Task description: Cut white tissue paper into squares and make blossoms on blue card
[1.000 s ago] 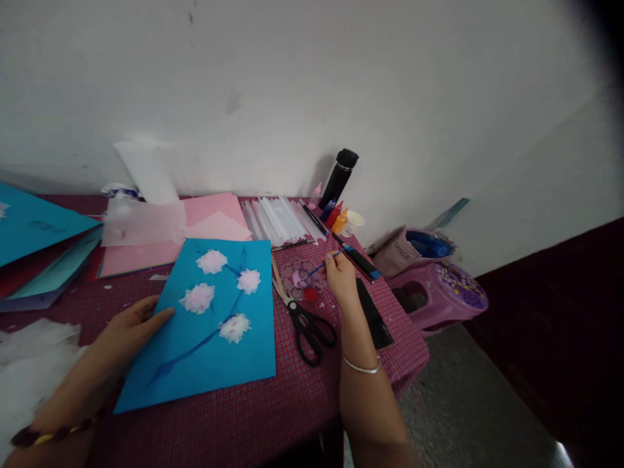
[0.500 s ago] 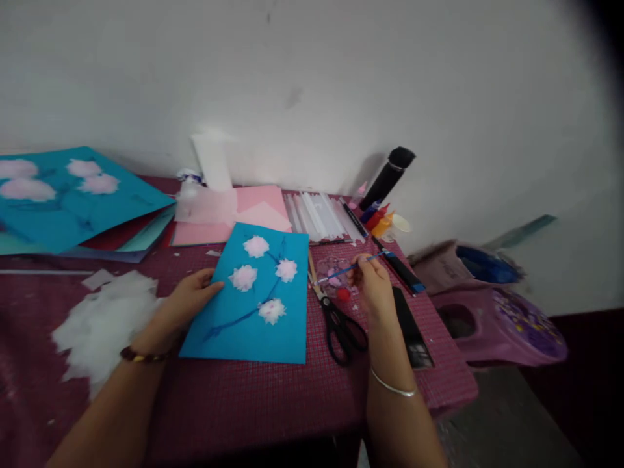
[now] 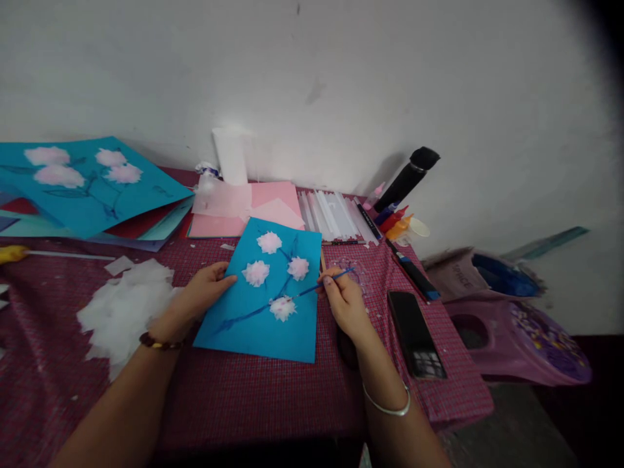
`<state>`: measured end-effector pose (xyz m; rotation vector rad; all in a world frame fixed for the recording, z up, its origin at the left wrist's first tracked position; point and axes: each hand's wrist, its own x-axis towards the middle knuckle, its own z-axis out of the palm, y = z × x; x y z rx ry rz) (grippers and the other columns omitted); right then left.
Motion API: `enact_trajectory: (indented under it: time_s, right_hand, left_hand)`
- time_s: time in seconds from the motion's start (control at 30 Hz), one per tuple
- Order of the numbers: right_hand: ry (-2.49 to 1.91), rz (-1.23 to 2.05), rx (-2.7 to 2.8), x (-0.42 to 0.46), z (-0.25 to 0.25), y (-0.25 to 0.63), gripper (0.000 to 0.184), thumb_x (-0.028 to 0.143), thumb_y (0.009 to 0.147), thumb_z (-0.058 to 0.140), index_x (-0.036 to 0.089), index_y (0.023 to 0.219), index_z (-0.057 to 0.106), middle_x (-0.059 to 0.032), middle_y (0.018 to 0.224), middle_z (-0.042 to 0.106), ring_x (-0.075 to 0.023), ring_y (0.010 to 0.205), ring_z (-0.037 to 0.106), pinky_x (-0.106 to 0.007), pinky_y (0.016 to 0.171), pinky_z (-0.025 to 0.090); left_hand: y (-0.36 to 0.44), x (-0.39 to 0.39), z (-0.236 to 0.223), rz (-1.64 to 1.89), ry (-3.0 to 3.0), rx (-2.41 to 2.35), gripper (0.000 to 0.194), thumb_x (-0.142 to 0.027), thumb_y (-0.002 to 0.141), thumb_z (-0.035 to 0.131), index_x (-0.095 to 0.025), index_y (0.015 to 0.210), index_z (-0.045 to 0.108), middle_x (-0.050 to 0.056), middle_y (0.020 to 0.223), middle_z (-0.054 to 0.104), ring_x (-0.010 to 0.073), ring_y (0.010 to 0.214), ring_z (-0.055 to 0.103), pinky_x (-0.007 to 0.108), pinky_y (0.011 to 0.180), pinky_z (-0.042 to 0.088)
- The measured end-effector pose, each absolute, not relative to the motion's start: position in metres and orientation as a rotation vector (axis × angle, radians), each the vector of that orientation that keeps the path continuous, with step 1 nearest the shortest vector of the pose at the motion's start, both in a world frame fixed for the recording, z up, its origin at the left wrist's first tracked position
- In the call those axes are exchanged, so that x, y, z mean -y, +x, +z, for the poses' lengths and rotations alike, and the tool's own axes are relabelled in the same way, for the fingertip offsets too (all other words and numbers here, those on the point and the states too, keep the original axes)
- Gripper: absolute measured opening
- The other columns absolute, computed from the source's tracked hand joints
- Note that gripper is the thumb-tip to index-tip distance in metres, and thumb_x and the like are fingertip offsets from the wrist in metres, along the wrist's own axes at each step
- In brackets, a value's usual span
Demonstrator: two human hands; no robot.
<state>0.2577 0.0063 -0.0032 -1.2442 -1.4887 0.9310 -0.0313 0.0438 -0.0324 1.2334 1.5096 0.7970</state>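
A blue sheet of paper (image 3: 266, 335) lies on the table, with a painted dark blue branch and several fluffy pale pink flowers on it. My left hand (image 3: 207, 292) grips its left edge, thumb on top. In my right hand (image 3: 344, 302) is a thin blue paintbrush (image 3: 309, 290), its tip at the lowest flower (image 3: 283, 308). Behind that hand sits a clear plastic palette (image 3: 358, 276), partly covered. The scissors (image 3: 347, 351) are mostly hidden under my right wrist.
White tissue pieces (image 3: 121, 312) are heaped at left, below another blue flower picture (image 3: 88, 195). Glue sticks (image 3: 329, 214), paint bottles (image 3: 394, 221), a utility knife (image 3: 416, 276) and a phone (image 3: 414, 331) lie right. A pink stool (image 3: 511, 338) stands beyond the table's right edge.
My right hand has moved left from the palette, bringing the brush tip onto the lowest flower. My left hand still holds the sheet. The view has shifted slightly.
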Motion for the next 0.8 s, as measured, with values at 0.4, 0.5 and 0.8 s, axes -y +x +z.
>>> enact_trajectory:
  time_s: [0.4, 0.5, 0.8]
  right_hand:
    - [-1.628, 0.319, 1.286, -0.024, 0.007, 0.351, 0.016, 0.031, 0.089, 0.041, 0.021, 0.083, 0.053, 0.0016, 0.063, 0.058, -0.0174, 0.058, 0.059, -0.028, 0.059, 0.047]
    - [-1.685, 0.257, 1.327, -0.026, 0.004, 0.353, 0.016, 0.029, 0.088, 0.041, 0.022, 0.082, 0.054, 0.0006, 0.063, 0.059, -0.0181, 0.060, 0.059, -0.028, 0.061, 0.046]
    - [-1.796, 0.183, 1.498, -0.022, 0.012, 0.338, 0.019, 0.026, 0.090, 0.039, 0.021, 0.085, 0.058, -0.0013, 0.065, 0.061, -0.0195, 0.062, 0.059, -0.027, 0.060, 0.040]
  left_hand:
    - [-0.038, -0.051, -0.041, 0.675, 1.149, -1.574, 0.053, -0.043, 0.061, 0.072, -0.022, 0.108, 0.061, 0.002, 0.093, 0.075, 0.0257, 0.079, 0.069, 0.032, 0.065, 0.057]
    - [-0.038, -0.051, -0.043, 0.656, 1.145, -1.613, 0.055, -0.046, 0.059, 0.073, -0.024, 0.108, 0.060, 0.003, 0.092, 0.075, 0.0269, 0.079, 0.070, 0.033, 0.064, 0.058]
    - [-0.030, -0.047, -0.030, 0.691, 1.071, -1.572, 0.052, -0.044, 0.054, 0.075, -0.023, 0.100, 0.061, -0.001, 0.081, 0.074, 0.0229, 0.067, 0.069, 0.030, 0.057, 0.058]
